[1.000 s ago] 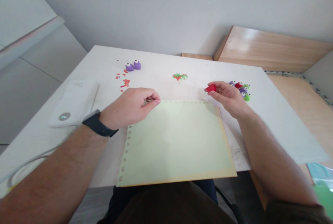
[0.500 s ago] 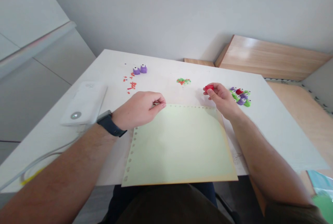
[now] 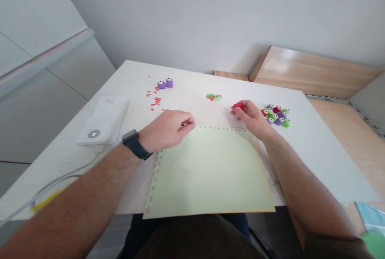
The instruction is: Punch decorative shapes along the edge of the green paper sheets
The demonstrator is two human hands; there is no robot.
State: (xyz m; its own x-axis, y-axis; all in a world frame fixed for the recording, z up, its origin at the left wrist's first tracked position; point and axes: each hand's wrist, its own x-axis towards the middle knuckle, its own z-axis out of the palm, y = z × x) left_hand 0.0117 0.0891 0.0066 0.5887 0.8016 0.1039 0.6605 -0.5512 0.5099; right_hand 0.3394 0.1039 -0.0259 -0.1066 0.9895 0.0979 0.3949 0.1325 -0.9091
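Head: red lump, punched ppr.

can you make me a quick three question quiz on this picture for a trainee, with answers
1. True or false: the dark watch is worn on the left wrist.
2. What colour is the piece held in the right hand? a) purple b) red c) green
3. How many purple figures stand near the far left corner of the table?

Key: 1. True. 2. b. 3. Two.
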